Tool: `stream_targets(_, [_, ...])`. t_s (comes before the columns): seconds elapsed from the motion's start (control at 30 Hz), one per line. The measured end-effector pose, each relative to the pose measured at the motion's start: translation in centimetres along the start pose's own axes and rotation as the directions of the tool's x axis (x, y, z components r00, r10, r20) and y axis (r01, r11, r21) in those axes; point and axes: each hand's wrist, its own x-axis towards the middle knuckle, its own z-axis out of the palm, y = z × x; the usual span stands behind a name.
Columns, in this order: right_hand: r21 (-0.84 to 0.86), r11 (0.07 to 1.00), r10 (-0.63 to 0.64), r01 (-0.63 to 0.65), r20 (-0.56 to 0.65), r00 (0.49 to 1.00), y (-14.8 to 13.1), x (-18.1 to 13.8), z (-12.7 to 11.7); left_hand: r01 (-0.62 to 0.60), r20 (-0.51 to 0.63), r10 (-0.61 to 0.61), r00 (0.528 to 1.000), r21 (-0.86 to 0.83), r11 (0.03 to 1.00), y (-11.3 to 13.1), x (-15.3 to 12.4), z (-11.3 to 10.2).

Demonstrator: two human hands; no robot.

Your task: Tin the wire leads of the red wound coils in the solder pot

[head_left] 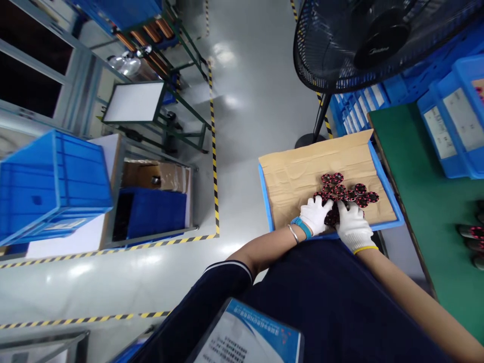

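Observation:
My left hand [314,214] and my right hand [354,227], both in white knit gloves, are at the near side of a shallow blue bin [386,182] lined with brown cardboard [291,181]. Between them sits a cluster of small round black-and-pink ring parts [337,178]. The fingers of both hands curl against the nearest rings from either side, partly covering them. Several more rings lie just beyond my fingertips on the cardboard. How many rings each hand grips is hidden.
Right of the bin is a green-topped bench [412,146] with labelled blue boxes [448,123] and more dark cylindrical parts [474,232]. A black standing fan [381,50] rises beyond the bin. Across the aisle stand a blue crate [56,186] and a white-topped stand [134,101].

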Motion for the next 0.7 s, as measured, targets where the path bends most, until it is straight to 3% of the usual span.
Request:
stream_targets(0.13, [-0.014, 0.995, 0.095, -0.096, -0.035, 0.995, -0.7, -0.8, -0.5, 0.046, -0.005, -0.047, 0.999, -0.023, 0.999, 0.1, -0.1, 0.4])
stream_targets(0.27, [0.040, 0.986, 0.158, -0.162, 0.077, 0.984, -1.2, -1.2, -1.1, 0.063, -0.004, -0.063, 0.998, -0.041, 0.997, 0.1, -0.2, 0.6])
stream_targets(0.5, [0.170, 0.974, 0.111, -0.151, 0.224, 0.968, 0.2, 1.3, -0.8, 0.060, -0.012, -0.061, 0.998, -0.071, 0.996, 0.0, 0.1, 0.6])
stream_targets(0.7, [0.199, 0.967, 0.108, -0.157, 0.237, 0.966, 0.1, 2.7, -0.4, 0.094, 0.005, -0.094, 0.996, -0.113, 0.989, 0.2, 0.7, 0.4])
